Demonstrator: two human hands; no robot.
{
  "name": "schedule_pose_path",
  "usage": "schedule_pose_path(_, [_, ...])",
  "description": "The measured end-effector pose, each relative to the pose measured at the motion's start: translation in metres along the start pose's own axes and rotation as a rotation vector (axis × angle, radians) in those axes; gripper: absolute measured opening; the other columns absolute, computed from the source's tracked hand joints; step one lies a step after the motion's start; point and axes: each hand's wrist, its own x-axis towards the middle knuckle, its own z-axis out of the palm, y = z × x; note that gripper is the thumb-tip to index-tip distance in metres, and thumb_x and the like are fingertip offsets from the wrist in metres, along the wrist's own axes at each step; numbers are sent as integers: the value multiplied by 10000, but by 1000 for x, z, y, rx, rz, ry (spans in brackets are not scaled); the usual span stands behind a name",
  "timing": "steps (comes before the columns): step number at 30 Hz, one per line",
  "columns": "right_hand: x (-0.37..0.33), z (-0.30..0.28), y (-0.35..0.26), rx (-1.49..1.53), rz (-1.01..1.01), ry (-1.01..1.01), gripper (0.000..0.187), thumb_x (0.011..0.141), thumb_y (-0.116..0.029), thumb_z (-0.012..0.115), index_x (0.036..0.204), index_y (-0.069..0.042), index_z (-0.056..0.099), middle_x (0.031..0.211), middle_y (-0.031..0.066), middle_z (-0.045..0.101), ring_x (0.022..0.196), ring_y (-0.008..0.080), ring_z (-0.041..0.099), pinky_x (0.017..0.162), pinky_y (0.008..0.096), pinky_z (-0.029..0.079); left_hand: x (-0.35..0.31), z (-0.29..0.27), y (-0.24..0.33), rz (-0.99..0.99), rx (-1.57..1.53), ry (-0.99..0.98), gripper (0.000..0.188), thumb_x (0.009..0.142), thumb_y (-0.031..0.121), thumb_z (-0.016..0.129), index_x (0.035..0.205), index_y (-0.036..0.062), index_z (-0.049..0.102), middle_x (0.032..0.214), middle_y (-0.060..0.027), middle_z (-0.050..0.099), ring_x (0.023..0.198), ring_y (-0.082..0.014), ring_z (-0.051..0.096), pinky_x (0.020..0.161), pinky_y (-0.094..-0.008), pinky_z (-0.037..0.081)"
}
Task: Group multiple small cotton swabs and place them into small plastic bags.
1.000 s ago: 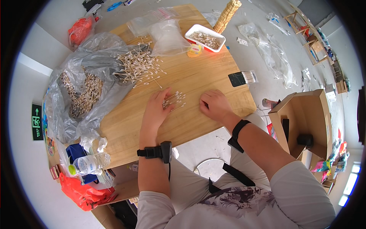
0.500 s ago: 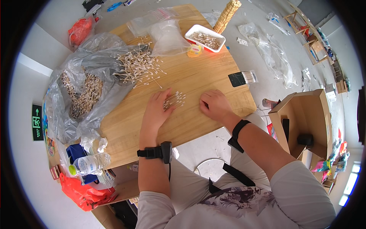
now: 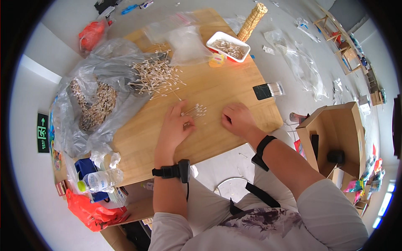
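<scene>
In the head view, at the frame's centre, the fingers of the left hand now curl further around a small bunch of cotton swabs on the counter, apparently firming their grasp. The right hand rests loosely clenched, nothing visible inside.

- Swab bunch: on counter, between left hand's thumb and fingers.
- Right hand: on counter, right of bunch, apart from it.
- Loose swab pile: beyond left hand, toward far left.
- Big plastic bag: over counter's left side, more swabs in it.
- Flat bags: behind pile, left of tray.
- Tray: far right, swabs inside; small packet just before it.
- Swab pack: at right edge, beyond right hand.
- Cardboard box: right of counter.
- Bottle: by near left corner.
</scene>
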Motion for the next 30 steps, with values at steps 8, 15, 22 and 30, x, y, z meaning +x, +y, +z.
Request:
schedule_pose_path(8, [-1,-4,0,-14,11,-21,113,811,-109,681,775,-76,579,771,83,618,794,326,609,768,449,494,8,9,-23,75,36,211,99,780,89,812,834,68,731,1473,-132,571,1344,-396,501,1109,-499,425])
schedule_pose_path(15, [2,-6,0,-17,2,-39,111,835,-107,677,782,-69,587,791,98,623,807,335,615,776,464,492,15,22,-17,-58,142,430,312,826,164,808,1107,81,699,1377,-127,616,1261,-379,543,1060,-508,438])
schedule_pose_path(22, [-6,-5,5,137,184,-44,126,912,-160,690,848,-59,648,775,90,623,780,306,622,740,446,495,-2,34,4,12,54,167,695,802,199,826,1432,95,553,1368,-130,625,1328,-367,526,1132,-479,400])
schedule_pose_path(30, [34,13,-9,855,424,162,426,1147,-340,374,1168,-3,633,1064,113,689,1056,210,664,938,379,496,-7,47,5,-229,-489,425,467,1076,284,542,1456,13,521,1416,-207,594,1375,-351,515,1201,-448,334])
